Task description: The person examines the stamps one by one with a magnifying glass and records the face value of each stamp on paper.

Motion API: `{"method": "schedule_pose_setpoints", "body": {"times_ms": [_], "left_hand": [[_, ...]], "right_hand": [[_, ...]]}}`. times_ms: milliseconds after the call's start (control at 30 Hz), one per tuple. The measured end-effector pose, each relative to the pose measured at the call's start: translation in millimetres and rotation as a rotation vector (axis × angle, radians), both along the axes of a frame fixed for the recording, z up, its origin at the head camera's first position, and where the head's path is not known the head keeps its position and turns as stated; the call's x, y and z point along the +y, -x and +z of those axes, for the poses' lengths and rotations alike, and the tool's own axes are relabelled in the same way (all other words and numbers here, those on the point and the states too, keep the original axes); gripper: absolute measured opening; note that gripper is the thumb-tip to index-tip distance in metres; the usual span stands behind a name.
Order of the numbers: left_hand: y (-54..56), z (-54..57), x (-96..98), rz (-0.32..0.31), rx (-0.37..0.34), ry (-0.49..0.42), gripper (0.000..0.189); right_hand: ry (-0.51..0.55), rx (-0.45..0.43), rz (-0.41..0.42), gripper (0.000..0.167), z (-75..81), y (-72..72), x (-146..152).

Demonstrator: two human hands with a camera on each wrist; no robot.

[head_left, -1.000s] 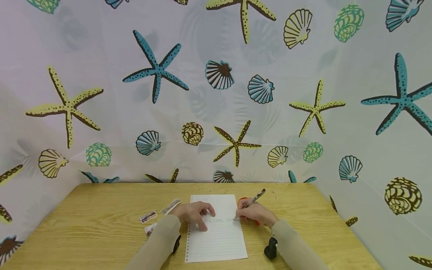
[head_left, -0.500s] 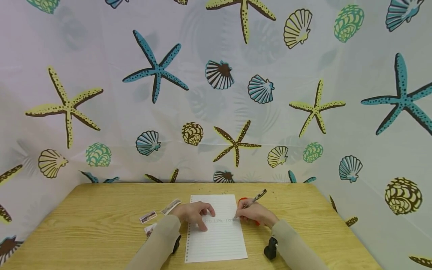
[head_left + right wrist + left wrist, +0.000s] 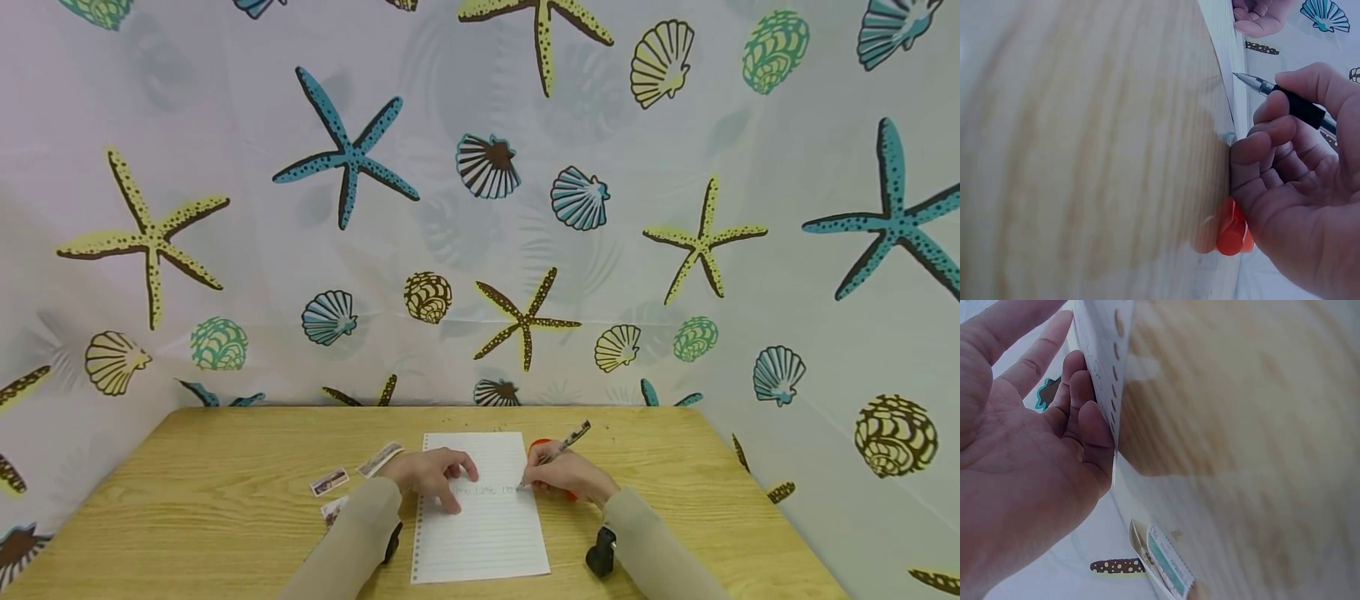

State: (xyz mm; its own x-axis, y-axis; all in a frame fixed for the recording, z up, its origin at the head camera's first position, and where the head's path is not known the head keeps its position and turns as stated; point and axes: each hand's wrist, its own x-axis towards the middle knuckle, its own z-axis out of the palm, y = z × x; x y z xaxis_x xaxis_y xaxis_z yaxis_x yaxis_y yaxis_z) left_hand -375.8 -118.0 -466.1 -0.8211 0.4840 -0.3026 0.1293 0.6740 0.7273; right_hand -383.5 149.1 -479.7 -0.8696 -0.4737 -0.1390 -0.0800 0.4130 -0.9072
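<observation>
A lined sheet of paper (image 3: 480, 546) with punched holes down its left edge lies on the table, a line of handwriting (image 3: 486, 491) across it. My left hand (image 3: 433, 477) rests on the paper's left part, its thumb and fingers spread. In the left wrist view, the outer fingers (image 3: 1088, 419) of that hand bend loosely at the sheet's holed edge and hold nothing. At the paper's right edge my right hand (image 3: 566, 473) pinches a pen (image 3: 1304, 109) with a black grip. The pen's tip is down at the end of the writing, its patterned back end slanting up to the right.
An orange-red object (image 3: 1230, 234) with a rounded end lies by my right hand, partly hidden behind it. Several small printed pictures, one a stamp with a serrated edge (image 3: 1169, 562), lie left of the paper. A shell-patterned curtain (image 3: 480, 250) surrounds the wooden table (image 3: 225, 500).
The pen tip has shifted slightly at the end of the written line, and the pen's back end has wavered a little. My left hand and the paper have stayed in place.
</observation>
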Motion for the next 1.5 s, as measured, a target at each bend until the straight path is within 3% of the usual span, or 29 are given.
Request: {"method": "schedule_pose_setpoints", "body": {"times_ms": [200,433,733,1000,1100,1333,1500], "left_hand": [[0.5,1.2,-1.4,0.004,-0.002,0.012,0.043],[-0.5,2.8,-1.9,-0.004,-0.002,0.006,0.043],[-2.1,0.8,0.7,-0.017,-0.014,0.001,0.042],[0.7,-0.6,0.0,-0.006,0.008,0.011,0.042],[1.7,-0.8,-1.3,0.000,0.014,0.015,0.042],[-0.1,0.3,-0.4,-0.004,0.023,0.009,0.042],[-2.3,3.1,1.1,-0.008,0.023,0.013,0.041]], "right_hand": [[-0.005,-0.002,0.012,0.016,1.9,-0.4,-0.3],[0.009,-0.029,-0.033,0.013,1.4,1.4,0.8],[0.136,-0.087,0.001,0.009,1.6,0.1,7.1],[0.102,0.030,0.136,0.033,4.8,2.0,7.6],[0.093,0.068,0.150,0.040,6.6,1.8,9.2],[0.107,0.090,0.159,0.032,10.8,-0.7,17.0],[0.111,0.125,0.187,0.037,18.4,-4.2,23.0]]}}
